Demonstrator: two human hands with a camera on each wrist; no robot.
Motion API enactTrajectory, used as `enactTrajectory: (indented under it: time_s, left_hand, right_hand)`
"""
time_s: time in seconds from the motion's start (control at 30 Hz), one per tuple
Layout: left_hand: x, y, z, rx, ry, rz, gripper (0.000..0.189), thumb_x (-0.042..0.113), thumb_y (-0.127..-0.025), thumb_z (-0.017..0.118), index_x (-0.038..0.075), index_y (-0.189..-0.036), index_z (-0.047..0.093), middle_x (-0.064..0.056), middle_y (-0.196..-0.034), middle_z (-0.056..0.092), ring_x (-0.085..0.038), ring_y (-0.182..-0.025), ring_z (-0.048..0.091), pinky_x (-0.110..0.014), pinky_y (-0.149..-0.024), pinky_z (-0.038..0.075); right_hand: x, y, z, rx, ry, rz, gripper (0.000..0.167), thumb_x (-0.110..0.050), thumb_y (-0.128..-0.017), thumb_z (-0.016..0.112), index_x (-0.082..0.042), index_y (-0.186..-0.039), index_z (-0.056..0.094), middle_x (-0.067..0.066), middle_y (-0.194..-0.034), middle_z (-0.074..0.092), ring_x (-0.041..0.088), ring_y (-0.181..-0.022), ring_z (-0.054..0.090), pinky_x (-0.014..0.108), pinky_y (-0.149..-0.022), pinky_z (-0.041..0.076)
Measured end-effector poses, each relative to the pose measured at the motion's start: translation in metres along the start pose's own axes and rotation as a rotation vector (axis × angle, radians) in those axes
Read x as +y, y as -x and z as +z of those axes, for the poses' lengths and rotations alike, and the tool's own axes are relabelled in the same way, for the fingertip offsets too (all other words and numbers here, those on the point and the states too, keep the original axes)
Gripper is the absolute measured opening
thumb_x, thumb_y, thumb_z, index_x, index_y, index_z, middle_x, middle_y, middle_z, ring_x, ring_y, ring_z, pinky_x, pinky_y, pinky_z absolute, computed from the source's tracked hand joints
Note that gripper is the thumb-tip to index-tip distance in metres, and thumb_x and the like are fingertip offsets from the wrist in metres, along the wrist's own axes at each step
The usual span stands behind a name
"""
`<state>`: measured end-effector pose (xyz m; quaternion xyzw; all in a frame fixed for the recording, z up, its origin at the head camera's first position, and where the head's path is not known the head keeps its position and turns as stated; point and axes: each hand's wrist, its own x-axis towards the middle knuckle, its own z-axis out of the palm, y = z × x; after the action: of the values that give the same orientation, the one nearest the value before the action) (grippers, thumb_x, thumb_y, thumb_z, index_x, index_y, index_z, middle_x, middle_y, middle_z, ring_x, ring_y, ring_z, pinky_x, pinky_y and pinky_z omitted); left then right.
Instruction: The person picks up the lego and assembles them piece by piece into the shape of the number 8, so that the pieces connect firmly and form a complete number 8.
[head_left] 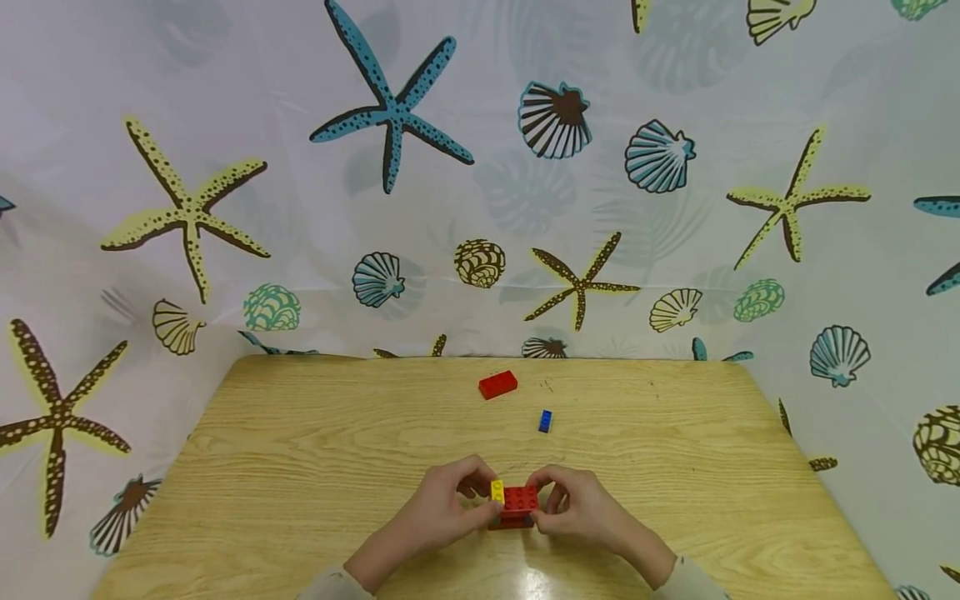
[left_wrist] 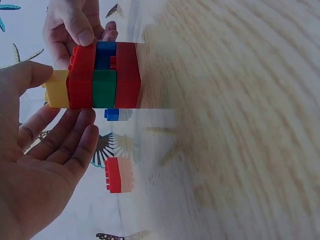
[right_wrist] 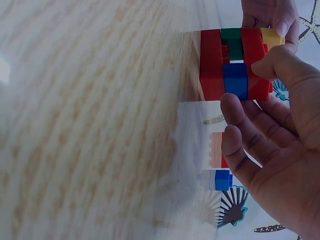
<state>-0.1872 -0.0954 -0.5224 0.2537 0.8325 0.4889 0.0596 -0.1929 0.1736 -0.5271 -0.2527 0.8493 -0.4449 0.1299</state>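
A small stack of toy building bricks stands on the table between both hands. Its lower red brick (left_wrist: 128, 75) carries a green brick (left_wrist: 104, 89) at the left end and a blue brick (right_wrist: 235, 81) at the right, with a gap between them. Across these lies an upper red brick (head_left: 522, 498). On its left end sits a yellow brick (head_left: 497, 490), which my left hand (head_left: 448, 505) pinches between thumb and fingers. From the other side my right hand (head_left: 583, 507) grips the stack's right end, its thumb on the upper red brick.
Farther back on the wooden table (head_left: 322, 442) lie a loose red brick (head_left: 498, 385) and a small blue brick (head_left: 545, 421). A white cloth (head_left: 465, 208) printed with starfish and shells hangs behind the table and along both sides.
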Motion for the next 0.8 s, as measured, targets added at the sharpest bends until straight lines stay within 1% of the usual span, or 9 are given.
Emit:
enactTrajectory:
  time_s: [0.2, 0.4, 0.67, 0.8]
  left_hand:
    - [0.0011, -0.0016, -0.0005, -0.014, -0.012, 0.0, 0.023, 0.03, -0.095, 0.079, 0.015, -0.109, 0.069, 0.004, -0.098, 0.072, -0.01, -0.092, 0.07, -0.033, -0.084, 0.06]
    - [0.004, -0.004, -0.0019, -0.02, -0.033, 0.015, 0.02, 0.027, -0.093, 0.079, 0.014, -0.105, 0.07, 0.003, -0.099, 0.073, -0.016, -0.092, 0.072, -0.034, -0.083, 0.061]
    - [0.0065, -0.0026, 0.0005, 0.017, -0.082, 0.056, 0.015, 0.022, -0.091, 0.08, 0.015, -0.1, 0.069, 0.004, -0.094, 0.073, -0.019, -0.09, 0.072, -0.036, -0.082, 0.062]
    - [0.0082, -0.0025, 0.0008, 0.028, -0.118, 0.074, 0.015, 0.021, -0.091, 0.08, 0.014, -0.1, 0.069, 0.005, -0.092, 0.072, -0.02, -0.088, 0.072, -0.038, -0.081, 0.062]
  right_hand:
    - [0.0, 0.0, 0.0002, 0.0, 0.003, 0.011, 0.029, -0.017, -0.091, 0.08, -0.017, -0.118, 0.07, 0.002, -0.109, 0.073, 0.004, -0.074, 0.064, 0.022, -0.062, 0.052]
    - [0.0005, -0.0007, 0.0003, 0.0, 0.002, 0.008, 0.028, -0.018, -0.091, 0.08, -0.018, -0.118, 0.07, 0.002, -0.106, 0.073, 0.004, -0.073, 0.064, 0.023, -0.062, 0.052]
    - [0.0011, -0.0006, 0.0, -0.006, -0.002, 0.002, 0.029, -0.018, -0.091, 0.079, -0.017, -0.119, 0.07, 0.005, -0.106, 0.073, 0.005, -0.073, 0.064, 0.023, -0.062, 0.052]
    - [0.0005, -0.0008, -0.0007, -0.008, -0.007, 0.005, 0.03, -0.019, -0.091, 0.079, -0.017, -0.12, 0.07, 0.004, -0.109, 0.073, 0.005, -0.074, 0.064, 0.023, -0.062, 0.053]
